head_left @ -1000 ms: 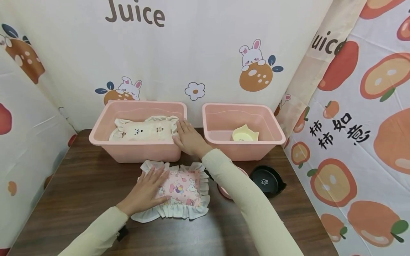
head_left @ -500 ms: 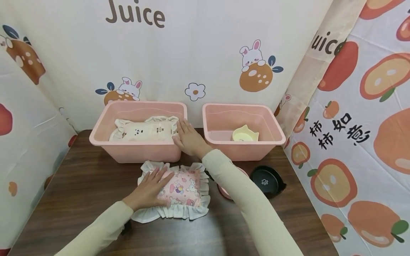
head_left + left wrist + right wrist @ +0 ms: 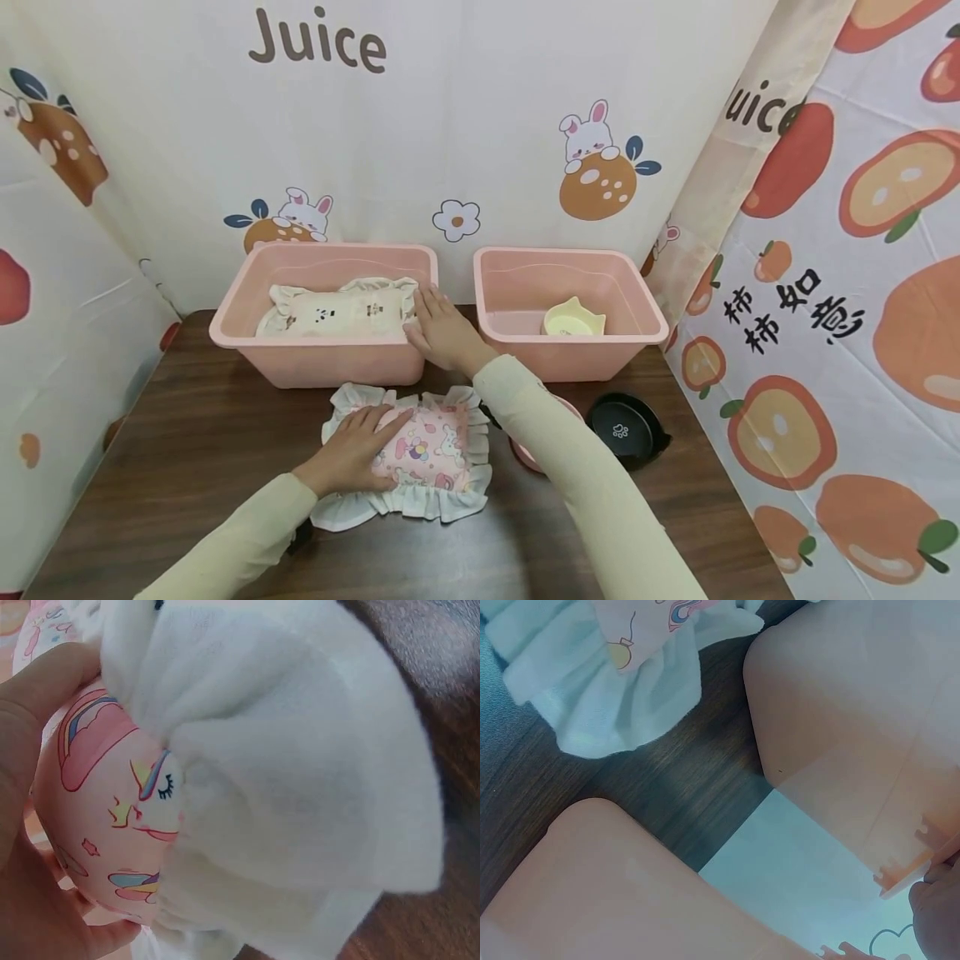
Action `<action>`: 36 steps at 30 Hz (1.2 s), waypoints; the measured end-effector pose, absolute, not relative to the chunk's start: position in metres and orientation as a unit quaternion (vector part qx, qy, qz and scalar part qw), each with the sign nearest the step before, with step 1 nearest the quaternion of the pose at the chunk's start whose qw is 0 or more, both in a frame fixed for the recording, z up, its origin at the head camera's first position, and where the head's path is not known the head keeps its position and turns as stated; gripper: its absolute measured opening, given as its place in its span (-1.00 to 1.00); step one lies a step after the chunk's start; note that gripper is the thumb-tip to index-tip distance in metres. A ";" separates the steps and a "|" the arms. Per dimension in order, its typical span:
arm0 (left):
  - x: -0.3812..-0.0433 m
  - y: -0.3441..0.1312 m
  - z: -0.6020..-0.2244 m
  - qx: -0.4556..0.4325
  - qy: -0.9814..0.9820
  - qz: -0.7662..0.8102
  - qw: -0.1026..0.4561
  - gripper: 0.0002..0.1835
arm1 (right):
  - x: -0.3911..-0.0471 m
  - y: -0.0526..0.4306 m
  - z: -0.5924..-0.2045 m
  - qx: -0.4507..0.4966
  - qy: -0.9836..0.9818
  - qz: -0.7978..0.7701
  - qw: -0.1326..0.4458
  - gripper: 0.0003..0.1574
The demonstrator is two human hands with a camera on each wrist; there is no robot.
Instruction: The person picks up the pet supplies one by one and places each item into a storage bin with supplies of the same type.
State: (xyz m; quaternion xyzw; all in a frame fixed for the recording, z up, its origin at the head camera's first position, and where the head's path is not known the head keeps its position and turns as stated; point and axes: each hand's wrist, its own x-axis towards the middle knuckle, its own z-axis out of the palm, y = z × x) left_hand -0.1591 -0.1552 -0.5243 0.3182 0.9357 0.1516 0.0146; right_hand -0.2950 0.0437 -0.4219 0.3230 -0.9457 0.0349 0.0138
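Observation:
A pink pillow with cartoon prints and a white ruffled border lies on the table before the left pink bin. My left hand grips its left part; in the left wrist view the printed cloth bulges between thumb and fingers. With fingers stretched out, my right hand rests at the right rim of the left pink bin. Inside that bin lies a cream ruffled pillow with small animal faces. Only part of the right hand shows at the bin's rim in the right wrist view.
A second pink bin stands to the right, with a yellow cat-eared bowl in it. In front are a black bowl and a pink round dish, partly hidden by the right sleeve. Printed cloth walls enclose the table.
My left hand has shifted slightly right over the pink pillow, its fingers drawing in from spread to bent. The right hand stays at the bin's rim. The head view has tilted slightly up.

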 end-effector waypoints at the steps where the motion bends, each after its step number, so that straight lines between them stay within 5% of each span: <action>1: -0.159 -0.155 -0.525 0.319 0.936 0.147 0.008 0.13 | -0.295 0.044 -0.421 0.323 -0.946 0.035 0.013 -0.17; 16: -0.148 -0.172 -0.520 0.312 0.939 0.137 -0.049 0.03 | -0.298 0.044 -0.420 0.326 -0.944 0.040 0.016 -0.16; 36: -0.117 -0.232 -0.465 0.316 0.931 0.143 -0.113 0.03 | -0.297 0.043 -0.424 0.322 -0.946 0.039 -0.004 -0.16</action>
